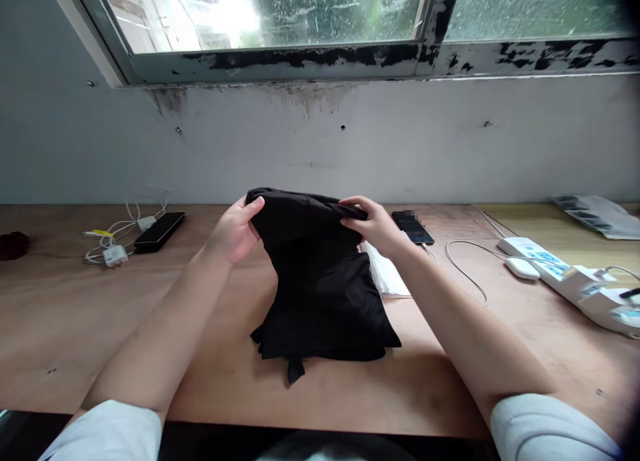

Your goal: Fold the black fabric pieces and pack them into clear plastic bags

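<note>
A black folded piece of cloth, seemingly a garment (320, 287), is in front of me, its upper end lifted off the wooden table (210, 374) and its lower end resting on it. My left hand (237, 229) pinches the upper left corner, thumb on the near face. At the upper right edge, my right hand (367, 224) grips the cloth between thumb and fingers. A short black strap or tab sticks out at the bottom edge. Which kind of garment it is, I cannot tell. Partly hidden behind the cloth and right forearm lies a white sheet or packet (387, 274).
A phone (413, 227) with a cable lies behind my right hand. Further right is a white power strip (565, 281) with plugs, near a grey plastic bag (600, 214). On the left are a black case (160, 232) and white charger cables (117, 247). A wall with a window rises behind.
</note>
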Available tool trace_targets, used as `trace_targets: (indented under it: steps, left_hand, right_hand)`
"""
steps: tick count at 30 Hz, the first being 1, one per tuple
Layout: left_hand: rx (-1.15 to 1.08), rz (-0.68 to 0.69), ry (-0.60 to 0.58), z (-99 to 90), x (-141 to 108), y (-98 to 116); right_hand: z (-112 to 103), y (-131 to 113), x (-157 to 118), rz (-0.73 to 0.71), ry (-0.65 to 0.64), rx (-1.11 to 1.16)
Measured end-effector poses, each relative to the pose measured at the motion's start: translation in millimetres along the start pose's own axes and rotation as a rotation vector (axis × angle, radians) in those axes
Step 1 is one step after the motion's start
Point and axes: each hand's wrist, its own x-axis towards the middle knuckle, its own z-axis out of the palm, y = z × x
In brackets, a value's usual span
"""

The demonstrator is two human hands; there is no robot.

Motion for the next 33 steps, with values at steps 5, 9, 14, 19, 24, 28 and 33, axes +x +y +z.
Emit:
trace_targets:
  steps: [5, 9, 14, 19, 24, 28, 33]
  left_hand:
    - [0.042, 0.109, -0.047, -1.2, -13.9, 30.7]
    - [-0.002, 0.215, -0.042, 13.2, -33.2, 47.8]
    - [0.034, 0.134, -0.044, 20.6, -26.6, 34.5]
    - [0.297, -0.218, 0.099, -3.8, 6.5, -33.7]
    - [1.187, -0.069, 0.304, -14.2, 9.4, -88.0]
    - [1.533, 0.188, -0.090, 3.3, -12.1, -108.4]
    - [1.698, -0.009, -0.332, 14.8, -37.7, -140.2]
  right_hand:
    - [-31.6, -44.2, -18.7, -0.213, 0.089, -0.108]
    - [-46.9, -85.7, -47.7, -0.370, 0.150, -0.097]
    - [-59.0, -86.2, -48.1, -0.338, 0.159, -0.181]
    - [-52.6, -25.2, -15.4, 0.014, -0.093, -0.562]
    - [-13.8, 33.1, -4.6, 0.138, -0.147, -0.982]
    - [22.5, 58.0, -14.4, 0.035, -0.222, -1.082]
    - [43.8, 92.6, -22.1, 0.106, -0.241, -1.201]
